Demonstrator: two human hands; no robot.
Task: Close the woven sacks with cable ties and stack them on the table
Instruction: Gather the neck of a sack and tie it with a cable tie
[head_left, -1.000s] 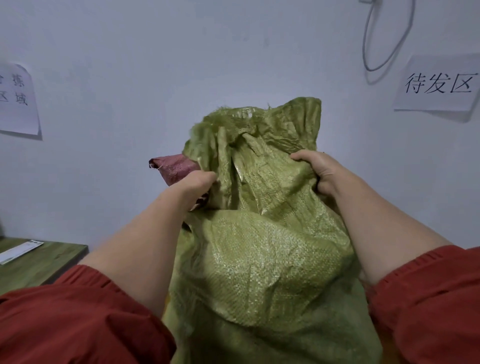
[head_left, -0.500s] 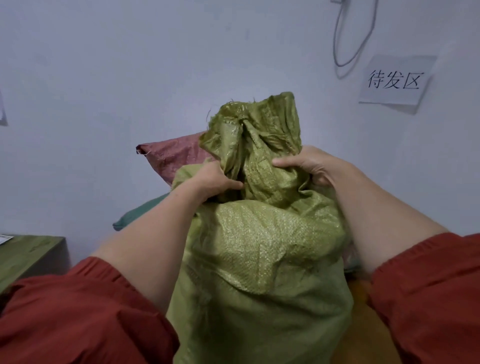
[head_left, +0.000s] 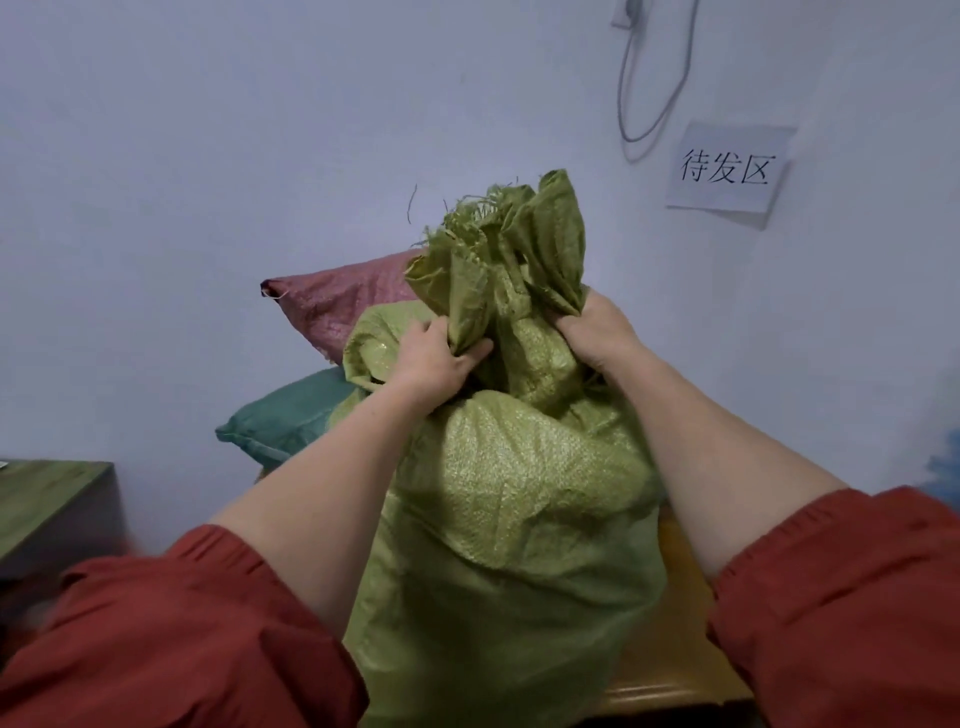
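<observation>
Now, reading left to right: a green-topped table (head_left: 47, 499) sits at the frame's edge. A teal sack (head_left: 280, 421) and, above it, a maroon sack (head_left: 343, 301) lie stacked against the wall toward the bench's far left corner. My left hand (head_left: 436, 358) is clenched on a fold of the green sack (head_left: 519, 493) just below its gathered neck (head_left: 504, 249), and my right hand (head_left: 597, 332) grasps the neck's other side. The green sack stands on the bench (head_left: 670, 670) with its long axis vertical. The neck rises directly between the hands, both about equally near. The sack bulges, its contents hidden. No cable tie is visible, so I judge that one hand must pinch the neck alone while the other fetches one.
</observation>
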